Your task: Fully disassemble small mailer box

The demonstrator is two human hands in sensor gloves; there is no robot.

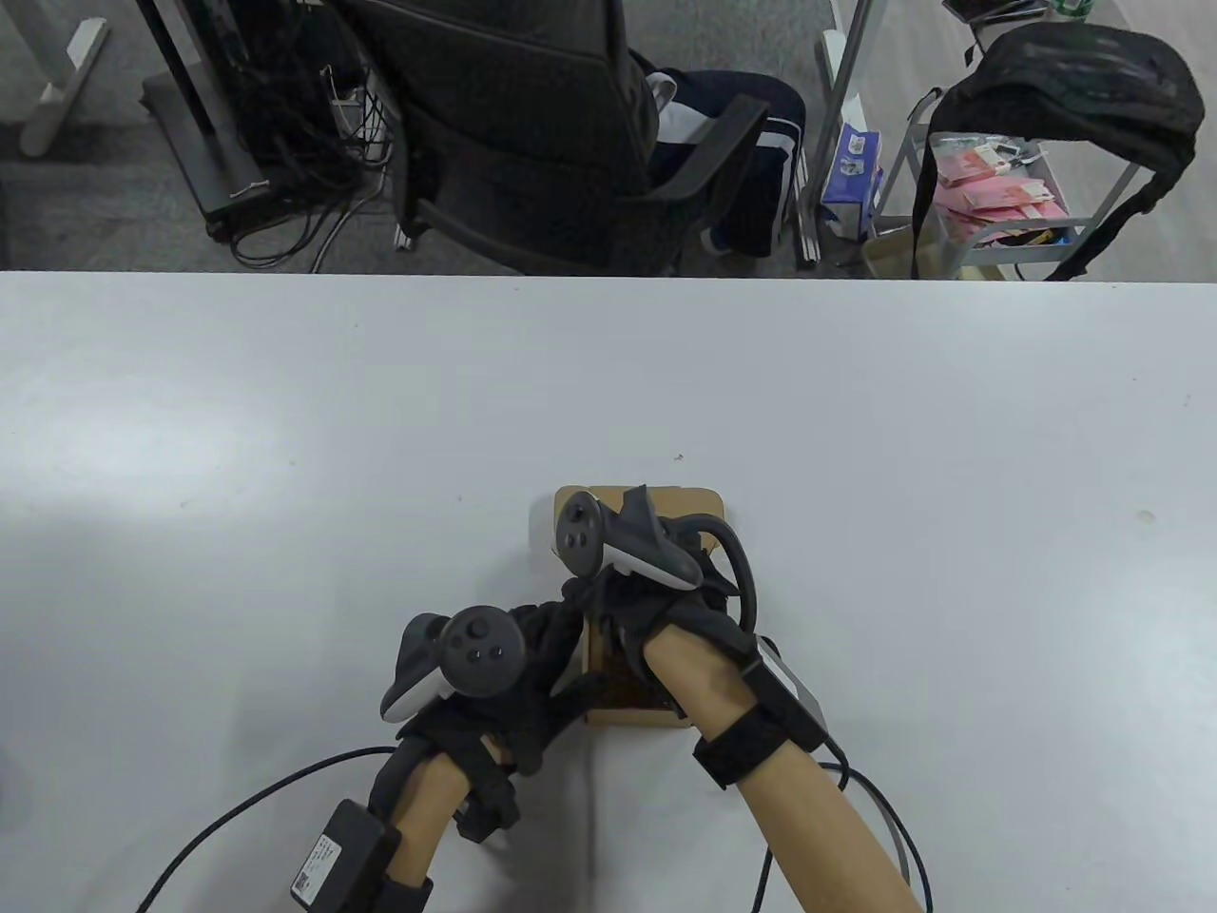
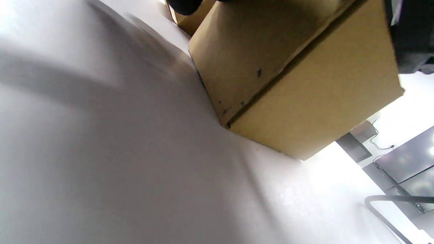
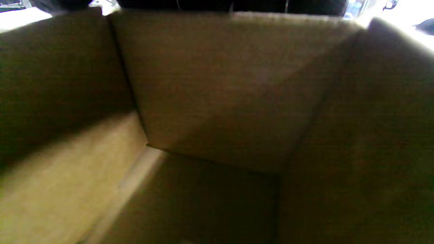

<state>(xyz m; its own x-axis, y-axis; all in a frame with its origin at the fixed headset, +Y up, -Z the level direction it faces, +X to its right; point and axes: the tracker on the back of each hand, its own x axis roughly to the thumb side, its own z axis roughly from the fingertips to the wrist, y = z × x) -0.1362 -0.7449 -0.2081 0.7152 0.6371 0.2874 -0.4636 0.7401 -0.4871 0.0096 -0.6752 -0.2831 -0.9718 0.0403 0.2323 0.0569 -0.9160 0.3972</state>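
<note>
Hands, two, on one mailer box (image 1: 627,699).

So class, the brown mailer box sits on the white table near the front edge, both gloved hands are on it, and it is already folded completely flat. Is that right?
Not quite: the mailer box is not flat. The left wrist view shows its walls standing; the right wrist view looks inside it. The rest holds: white table, left hand, right hand.

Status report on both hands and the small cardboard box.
Left hand touches the small brown cardboard mailer box. Right hand over it, grip unclear. Still assembled. Nothing blocking.
</note>
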